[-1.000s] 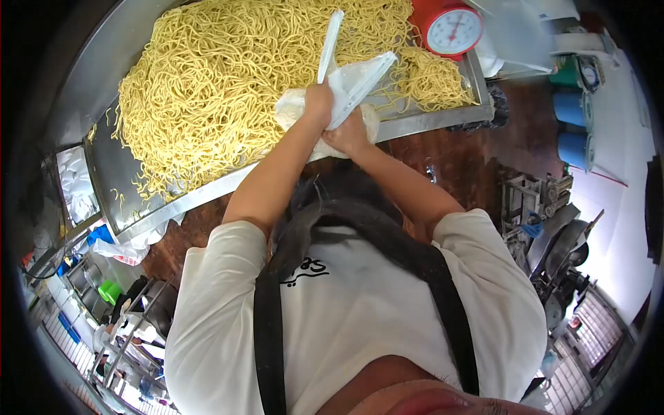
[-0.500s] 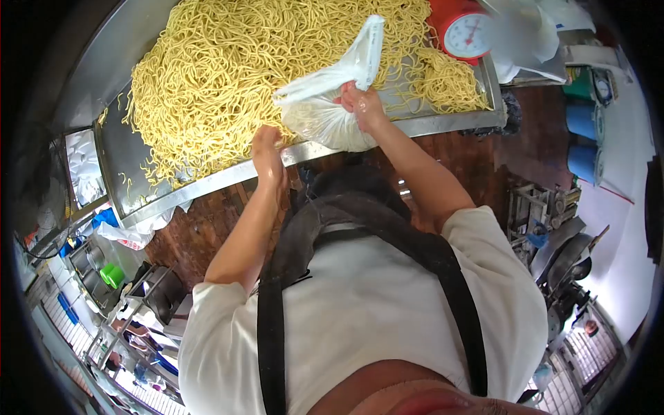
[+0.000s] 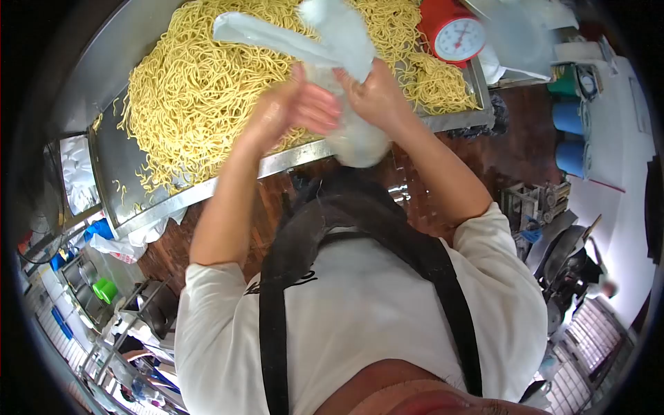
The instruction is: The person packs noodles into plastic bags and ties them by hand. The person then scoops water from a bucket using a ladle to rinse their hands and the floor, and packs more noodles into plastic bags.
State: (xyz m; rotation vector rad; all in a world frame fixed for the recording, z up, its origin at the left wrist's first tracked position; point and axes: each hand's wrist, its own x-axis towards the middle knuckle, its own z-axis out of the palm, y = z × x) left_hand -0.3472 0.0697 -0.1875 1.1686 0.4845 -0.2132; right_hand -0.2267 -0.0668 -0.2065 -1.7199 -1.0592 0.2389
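My right hand (image 3: 377, 97) is closed around the gathered neck of a white translucent plastic bag (image 3: 356, 145). The bag's loose top flares out above that grip, and its full, rounded lower part hangs at the tray's front edge; its contents are hard to make out. Close to the bag's left side is my left hand (image 3: 290, 111), fingers stretched out and somewhat blurred by motion. Whether it touches the bag I cannot tell. Behind both hands, a big heap of yellow noodles (image 3: 200, 97) lies in a metal tray (image 3: 277, 162).
A red dial scale (image 3: 460, 38) stands at the tray's right end, with a smaller noodle pile (image 3: 443, 86) in front. White plastic bags (image 3: 491, 66) lie beyond it. Blue containers (image 3: 568, 159) are on the right. Metal racks (image 3: 149, 304) stand at lower left, with people farther back.
My left hand has moved up and right, from the tray's edge to beside the bag, its fingers stretching out. The bag has shifted right and its loose top has swung leftward.
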